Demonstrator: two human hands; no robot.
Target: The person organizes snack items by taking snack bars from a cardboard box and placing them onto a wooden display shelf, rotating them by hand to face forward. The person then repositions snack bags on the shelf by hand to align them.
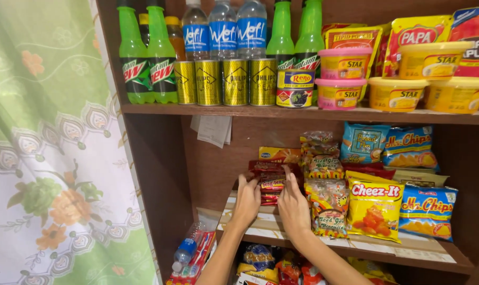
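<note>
The head view shows a stack of red snack packets (267, 182) pressed between two hands on the middle shelf (355, 245) of a brown cabinet. The left hand (246, 200) is laid flat against the stack's left side and the right hand (292, 203) against its front and right, fingers nearly straight, so the grip is an open-palmed squeeze rather than a closed hold, seemingly to keep the packets squared. The stack is made of thin, glossy red wrappers with yellow print. Just right of the stack, biscuit bags (326, 206) and an orange cracker bag (375, 208) are stood upright.
</note>
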